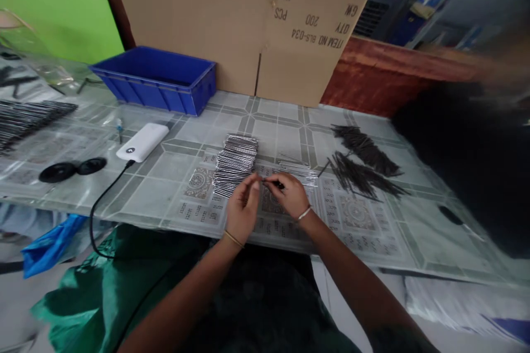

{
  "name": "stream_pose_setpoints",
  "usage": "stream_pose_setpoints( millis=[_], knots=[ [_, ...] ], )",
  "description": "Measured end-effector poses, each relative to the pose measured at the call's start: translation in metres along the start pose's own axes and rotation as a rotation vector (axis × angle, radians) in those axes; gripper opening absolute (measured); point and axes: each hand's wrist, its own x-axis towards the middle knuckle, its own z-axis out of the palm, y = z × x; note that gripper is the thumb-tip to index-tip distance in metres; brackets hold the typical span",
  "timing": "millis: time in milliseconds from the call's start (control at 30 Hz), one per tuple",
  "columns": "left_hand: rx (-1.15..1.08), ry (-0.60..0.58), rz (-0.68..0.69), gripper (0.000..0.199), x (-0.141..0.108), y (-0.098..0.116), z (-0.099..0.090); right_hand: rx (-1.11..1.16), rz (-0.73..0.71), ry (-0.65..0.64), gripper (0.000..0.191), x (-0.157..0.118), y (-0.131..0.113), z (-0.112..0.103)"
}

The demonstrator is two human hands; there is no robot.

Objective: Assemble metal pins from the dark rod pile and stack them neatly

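Just above the table, my left hand [243,204] and my right hand [292,197] meet fingertip to fingertip. Both are closed in a pinch. A small, thin dark piece [264,180] shows between them; its full shape is hidden by the fingers. Behind my left hand lies a neat stack of thin shiny metal rods [236,162]. More loose metal rods [300,172] lie just beyond my right hand. Farther right are two bundles of thin dark strips [360,174], fanned out and overlapping.
A blue plastic bin [153,80] stands at the back left, before a large cardboard sheet [236,22]. A white power bank [143,142] with a black cable, black round parts [60,172] and dark rods [28,121] lie left. At right, a blurred person in black [467,160] leans close.
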Motion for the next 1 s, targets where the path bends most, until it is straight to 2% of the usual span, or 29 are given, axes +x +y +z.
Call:
stream_pose_setpoints(
  millis=[67, 133, 200, 267, 333, 400, 467, 500, 633, 733, 800, 867, 933, 1000],
  knots=[
    [0.164, 0.095, 0.171, 0.048, 0.015, 0.005, -0.023, -0.005, -0.006, 0.011, 0.012, 0.023, -0.017, 0.021],
    [0.307, 0.175, 0.272, 0.055, 0.035, 0.001, -0.046, -0.078, -0.001, -0.014, 0.015, 0.046, -0.035, 0.045],
    [0.383, 0.195, 0.247, 0.066, 0.054, -0.009, -0.065, -0.192, 0.008, -0.070, 0.018, 0.062, -0.049, 0.066],
    [0.410, 0.171, 0.151, 0.075, 0.069, -0.020, -0.076, -0.275, 0.013, -0.103, 0.021, 0.068, -0.056, 0.080],
    [0.424, 0.125, 0.067, 0.078, 0.076, -0.029, -0.079, -0.285, 0.016, -0.052, 0.026, 0.063, -0.055, 0.086],
    [0.464, 0.072, 0.023, 0.074, 0.078, -0.032, -0.076, -0.224, 0.052, 0.088, 0.043, 0.051, -0.046, 0.087],
    [0.518, 0.040, 0.014, 0.070, 0.076, -0.033, -0.072, -0.097, 0.147, 0.219, 0.061, 0.038, -0.035, 0.089],
    [0.540, 0.035, 0.019, 0.070, 0.076, -0.032, -0.070, -0.021, 0.212, 0.245, 0.066, 0.034, -0.030, 0.091],
    [0.582, 0.040, 0.055, 0.074, 0.076, -0.034, -0.068, 0.166, 0.426, 0.132, 0.076, 0.030, -0.026, 0.110],
    [0.616, 0.034, 0.080, 0.075, 0.078, -0.037, -0.070, 0.148, 0.462, 0.069, 0.085, 0.035, -0.035, 0.121],
    [0.646, 0.036, 0.101, 0.075, 0.080, -0.038, -0.070, 0.147, 0.454, 0.052, 0.088, 0.037, -0.040, 0.121],
    [0.662, 0.042, 0.103, 0.077, 0.080, -0.038, -0.069, 0.140, 0.448, 0.037, 0.087, 0.038, -0.041, 0.113],
    [0.643, 0.055, 0.092, 0.078, 0.080, -0.038, -0.070, 0.084, 0.415, 0.028, 0.080, 0.040, -0.032, 0.092],
    [0.588, 0.071, 0.082, 0.077, 0.080, -0.039, -0.071, -0.036, 0.339, 0.021, 0.063, 0.044, -0.015, 0.059]
  ],
)
